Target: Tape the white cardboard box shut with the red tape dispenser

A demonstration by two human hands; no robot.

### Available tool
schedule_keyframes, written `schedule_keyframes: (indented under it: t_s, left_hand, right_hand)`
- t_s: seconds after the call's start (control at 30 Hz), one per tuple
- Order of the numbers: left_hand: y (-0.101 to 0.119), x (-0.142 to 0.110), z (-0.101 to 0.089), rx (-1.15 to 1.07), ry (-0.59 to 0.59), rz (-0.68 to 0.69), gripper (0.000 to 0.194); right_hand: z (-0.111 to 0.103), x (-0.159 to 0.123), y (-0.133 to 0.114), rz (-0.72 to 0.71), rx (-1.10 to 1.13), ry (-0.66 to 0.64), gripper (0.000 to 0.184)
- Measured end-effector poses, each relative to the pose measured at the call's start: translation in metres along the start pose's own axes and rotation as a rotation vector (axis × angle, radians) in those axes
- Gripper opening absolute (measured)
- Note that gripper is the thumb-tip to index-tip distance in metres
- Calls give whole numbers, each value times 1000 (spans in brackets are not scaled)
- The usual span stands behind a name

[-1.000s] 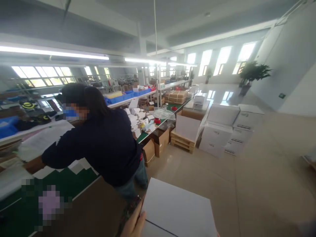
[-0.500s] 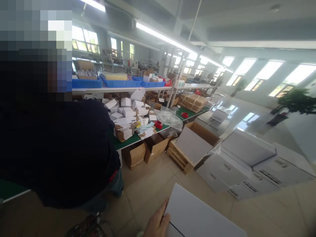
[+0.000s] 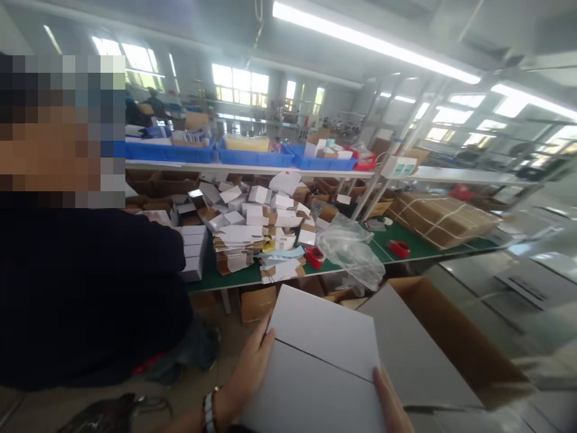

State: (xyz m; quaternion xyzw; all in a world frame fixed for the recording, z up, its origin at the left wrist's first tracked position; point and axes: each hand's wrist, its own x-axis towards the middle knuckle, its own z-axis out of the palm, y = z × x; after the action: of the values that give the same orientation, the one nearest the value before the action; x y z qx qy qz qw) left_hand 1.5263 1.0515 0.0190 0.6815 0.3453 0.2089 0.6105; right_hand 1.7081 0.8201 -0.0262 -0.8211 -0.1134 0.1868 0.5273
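A white cardboard box [image 3: 322, 355], crossed by a dark seam between its top flaps, is held low in front of me. My left hand [image 3: 252, 361] grips its left side, thumb near the seam, with a banded bracelet on the wrist. On the opposite side my right hand [image 3: 390, 400] presses against the box, partly cut off by the frame's bottom. Just beyond it, a large open brown carton [image 3: 455, 325] has a big white panel or flap on its near side.
A person in dark clothes [image 3: 90, 294] stands close on my left. Ahead, the green-topped bench [image 3: 210, 273] bears piled small white boxes [image 3: 259, 215], red tape dispensers [image 3: 314, 257] and clear plastic film [image 3: 351, 249]. Blue bins [image 3: 255, 157] line the shelf above; a strapped brown package [image 3: 444, 219] sits right.
My view has swung left and moved closer to the bench. The white box has come further into view, and my right hand now shows on its right side.
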Motion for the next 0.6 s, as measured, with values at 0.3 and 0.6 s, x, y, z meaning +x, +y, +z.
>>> schedule_keyframes:
  t_s: [0.3,0.6]
  left_hand:
    - [76,130,4,-30,410,-61,59]
    - [80,296,-29,-114,481,-91,53]
  right_hand:
    - [58,215,-147,8,127,-385,82]
    - [160,366,-200,-23,104,-478,66]
